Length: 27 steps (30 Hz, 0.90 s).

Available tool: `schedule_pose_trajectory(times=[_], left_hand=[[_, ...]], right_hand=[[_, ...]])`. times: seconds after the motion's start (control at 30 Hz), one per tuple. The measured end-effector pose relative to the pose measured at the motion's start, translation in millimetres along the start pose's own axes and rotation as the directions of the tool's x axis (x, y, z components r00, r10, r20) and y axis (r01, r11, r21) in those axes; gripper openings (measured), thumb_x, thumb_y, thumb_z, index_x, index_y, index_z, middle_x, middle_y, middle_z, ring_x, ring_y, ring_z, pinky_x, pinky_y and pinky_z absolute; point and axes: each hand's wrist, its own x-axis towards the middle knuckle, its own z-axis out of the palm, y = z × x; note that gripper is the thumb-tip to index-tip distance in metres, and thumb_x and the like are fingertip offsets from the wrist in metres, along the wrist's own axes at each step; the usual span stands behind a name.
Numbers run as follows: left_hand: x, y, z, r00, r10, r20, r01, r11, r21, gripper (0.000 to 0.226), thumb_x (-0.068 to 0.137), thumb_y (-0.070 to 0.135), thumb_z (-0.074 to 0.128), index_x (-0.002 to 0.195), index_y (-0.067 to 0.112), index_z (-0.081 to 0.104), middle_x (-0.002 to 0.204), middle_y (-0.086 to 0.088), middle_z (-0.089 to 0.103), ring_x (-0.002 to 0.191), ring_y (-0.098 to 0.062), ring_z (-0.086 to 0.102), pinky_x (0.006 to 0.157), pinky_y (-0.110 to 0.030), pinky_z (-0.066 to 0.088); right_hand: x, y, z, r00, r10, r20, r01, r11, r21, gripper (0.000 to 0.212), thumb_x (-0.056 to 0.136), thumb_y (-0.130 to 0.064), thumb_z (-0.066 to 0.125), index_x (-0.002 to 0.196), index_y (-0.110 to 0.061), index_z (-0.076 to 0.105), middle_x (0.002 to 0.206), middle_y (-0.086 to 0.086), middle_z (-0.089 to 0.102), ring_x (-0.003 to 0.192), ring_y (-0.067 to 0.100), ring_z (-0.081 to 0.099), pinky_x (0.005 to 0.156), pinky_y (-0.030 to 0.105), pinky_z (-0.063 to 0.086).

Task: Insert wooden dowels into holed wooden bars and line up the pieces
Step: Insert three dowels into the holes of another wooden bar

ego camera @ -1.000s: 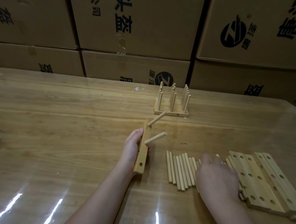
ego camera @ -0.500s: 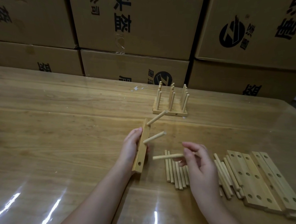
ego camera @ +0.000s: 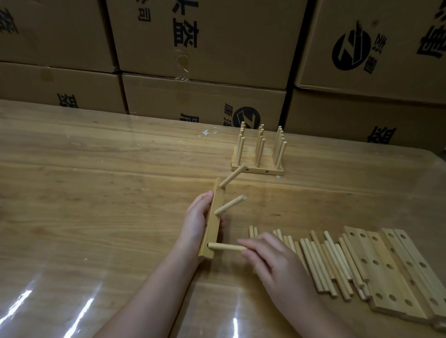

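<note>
Since a moment ago the right hand (ego camera: pixel 276 264) has brought its pinched dowel (ego camera: pixel 225 246) to the nearest hole of the pale bar (ego camera: pixel 211 235), gripped on edge mid-table by the left hand (ego camera: pixel 196 219); insertion depth unclear. Farther along, two dowels (ego camera: pixel 230 208) slant from it.

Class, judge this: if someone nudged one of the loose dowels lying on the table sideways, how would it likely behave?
Being round and smooth, a loose dowel would probably roll on the glossy table. It looks stiff: the held dowel, pinched at one end by the right hand, shows no bend. Its thin, pale wood suggests it is light.
</note>
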Motion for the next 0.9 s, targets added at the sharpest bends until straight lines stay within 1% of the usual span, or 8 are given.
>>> schedule_pose_trajectory(times=[0.1, 0.17, 0.23, 0.37, 0.5, 0.57, 0.8, 0.9], left_hand=[[-0.9, 0.2, -0.6, 1.0, 0.027, -0.003, -0.027, 1.0, 0.015, 0.018, 0.096, 0.03, 0.051, 0.09, 0.016, 0.062, 0.061, -0.004, 0.055, 0.047, -0.013, 0.054, 0.045, -0.024, 0.046], [-1.6, -0.1, -0.1, 0.998, 0.058, -0.014, -0.057, 0.997, 0.052, 0.017, 0.096, 0.031, 0.052, 0.089, 0.019, 0.061, 0.058, -0.001, 0.057, 0.047, -0.013, 0.054, 0.048, -0.026, 0.046], [-3.1, 0.0, 0.9, 0.996, 0.082, -0.024, -0.08, 0.993, 0.082, 0.016, 0.095, 0.031, 0.052, 0.088, 0.02, 0.061, 0.056, 0.003, 0.059, 0.047, -0.011, 0.054, 0.049, -0.026, 0.046], [-6.4, 0.2, 1.8, 0.991, 0.128, -0.022, -0.124, 0.983, 0.136, 0.016, 0.095, 0.03, 0.052, 0.088, 0.018, 0.061, 0.059, 0.0, 0.059, 0.046, -0.013, 0.053, 0.044, -0.025, 0.045], [-7.6, -1.5, 3.4, 0.985, 0.166, -0.037, -0.155, 0.964, 0.217, 0.017, 0.095, 0.03, 0.054, 0.084, 0.025, 0.065, 0.066, 0.002, 0.06, 0.059, -0.015, 0.054, 0.059, -0.033, 0.045], [-8.3, -1.6, 5.4, 0.983, 0.178, -0.049, -0.162, 0.96, 0.229, 0.017, 0.095, 0.029, 0.054, 0.083, 0.026, 0.066, 0.068, 0.003, 0.061, 0.065, -0.016, 0.054, 0.067, -0.036, 0.044], [-10.4, -0.1, 9.7, 0.975, 0.205, -0.084, -0.181, 0.956, 0.229, 0.013, 0.096, 0.024, 0.053, 0.087, 0.02, 0.063, 0.07, 0.001, 0.059, 0.067, -0.018, 0.052, 0.068, -0.037, 0.042], [-9.5, 0.2, 10.3, 0.977, 0.194, -0.091, -0.17, 0.96, 0.221, 0.013, 0.096, 0.023, 0.053, 0.089, 0.019, 0.063, 0.072, -0.001, 0.057, 0.071, -0.021, 0.051, 0.076, -0.041, 0.04]], right_hand=[[0.5, -2.3, -0.4, 0.997, -0.073, 0.006, 0.073, 0.986, -0.151, 0.02, 0.088, -0.018, 0.057, 0.105, -0.013, 0.068, 0.082, -0.003, 0.054, 0.066, 0.006, 0.052, 0.059, 0.012, 0.04], [1.0, -3.5, -1.2, 0.994, -0.113, -0.005, 0.109, 0.967, -0.232, 0.016, 0.086, -0.015, 0.062, 0.1, -0.013, 0.069, 0.078, -0.001, 0.053, 0.062, 0.011, 0.051, 0.053, 0.021, 0.044], [1.2, -2.9, -1.6, 0.991, -0.137, -0.008, 0.129, 0.947, -0.294, 0.014, 0.084, -0.013, 0.064, 0.097, -0.013, 0.068, 0.077, -0.001, 0.051, 0.059, 0.015, 0.049, 0.048, 0.028, 0.044], [0.3, -2.8, -0.8, 0.992, -0.129, 0.01, 0.123, 0.915, -0.384, 0.016, 0.078, -0.013, 0.07, 0.093, -0.017, 0.066, 0.076, -0.002, 0.048, 0.059, 0.015, 0.043, 0.048, 0.025, 0.038], [-0.9, -5.8, -0.5, 0.992, -0.124, 0.021, 0.117, 0.856, -0.503, 0.026, 0.07, -0.012, 0.076, 0.091, -0.02, 0.062, 0.077, -0.004, 0.045, 0.062, 0.011, 0.032, 0.052, 0.023, 0.027], [-1.6, -8.0, 0.0, 0.99, -0.139, 0.021, 0.129, 0.839, -0.528, 0.03, 0.067, -0.009, 0.079, 0.091, -0.019, 0.063, 0.077, -0.002, 0.046, 0.061, 0.012, 0.034, 0.056, 0.022, 0.025], [-2.1, -13.1, 2.1, 0.992, -0.119, 0.032, 0.117, 0.835, -0.538, 0.033, 0.062, -0.009, 0.082, 0.089, -0.019, 0.066, 0.075, -0.004, 0.048, 0.059, 0.01, 0.039, 0.057, 0.019, 0.024], [-2.9, -11.0, 4.3, 0.991, -0.133, 0.021, 0.125, 0.848, -0.515, 0.031, 0.065, -0.008, 0.081, 0.092, -0.018, 0.067, 0.075, -0.004, 0.048, 0.059, 0.01, 0.041, 0.054, 0.019, 0.026]])
